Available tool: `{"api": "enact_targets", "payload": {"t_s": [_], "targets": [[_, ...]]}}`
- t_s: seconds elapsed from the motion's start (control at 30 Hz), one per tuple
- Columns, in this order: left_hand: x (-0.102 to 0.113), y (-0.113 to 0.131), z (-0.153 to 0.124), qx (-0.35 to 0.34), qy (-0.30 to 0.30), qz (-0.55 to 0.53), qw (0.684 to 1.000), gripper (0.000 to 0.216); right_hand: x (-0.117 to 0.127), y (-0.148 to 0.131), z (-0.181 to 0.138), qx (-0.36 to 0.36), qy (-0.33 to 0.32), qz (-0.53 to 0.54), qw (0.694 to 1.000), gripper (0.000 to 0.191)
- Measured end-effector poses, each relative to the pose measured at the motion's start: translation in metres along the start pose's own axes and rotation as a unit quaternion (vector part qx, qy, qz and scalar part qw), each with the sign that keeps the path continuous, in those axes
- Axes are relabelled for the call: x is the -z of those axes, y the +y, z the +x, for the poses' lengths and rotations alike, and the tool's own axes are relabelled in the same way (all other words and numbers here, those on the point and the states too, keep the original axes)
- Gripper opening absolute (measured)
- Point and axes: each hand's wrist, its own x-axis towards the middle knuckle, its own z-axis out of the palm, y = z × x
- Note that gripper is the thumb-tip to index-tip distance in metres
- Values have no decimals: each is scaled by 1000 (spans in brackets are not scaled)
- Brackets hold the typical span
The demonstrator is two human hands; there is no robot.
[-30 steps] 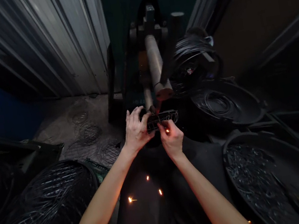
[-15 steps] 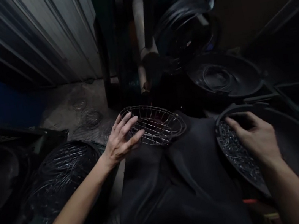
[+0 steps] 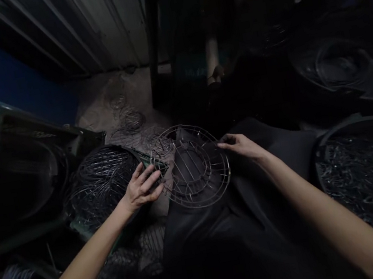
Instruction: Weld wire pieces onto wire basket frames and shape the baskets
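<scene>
It's a dim wire workshop here: corrugated wall [image 3: 108, 25], heaped wirework [image 3: 104, 173], loose metal bits [image 3: 353, 172], round wire frame [image 3: 193, 161]!

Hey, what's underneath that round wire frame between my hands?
Through the round wire frame, dark cloth shows, with pale floor toward its left side. Your left hand hides whatever lies beneath it.

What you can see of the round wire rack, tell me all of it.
The wire rack is round and open, of thin, shiny, metal-looking wire. It has outer rings, a smaller inner ring, short spokes and bars across the middle. It faces the camera, partly over dark cloth. The left hand has fingers at its left rim; the right hand, fingertips at its right rim; grip unclear.
</scene>
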Motion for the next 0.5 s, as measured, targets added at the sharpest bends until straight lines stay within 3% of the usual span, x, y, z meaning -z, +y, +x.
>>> {"api": "enact_targets", "payload": {"t_s": [0.13, 0.2, 0.33, 0.4, 0.5], "targets": [[4, 9, -32, 130, -82, -88, 984, 29, -4, 4, -6, -34, 16, 126, 991, 38], [6, 22, -34, 247, -39, -183, 951, 28, -4, 3, -8, -26, 35, 147, 988, 40], [3, 39, -12, 519, 103, -300, 794, 32, -4, 0, -6, -56, 25, 125, 990, 40], [-2, 37, -1, 601, 118, -328, 719, 40, -5, 1, -5, -86, -22, 141, 986, 36], [-7, 27, 5, 667, 104, -432, 599, 60, -7, 3, -4, -124, -82, 191, 970, 31]]}}
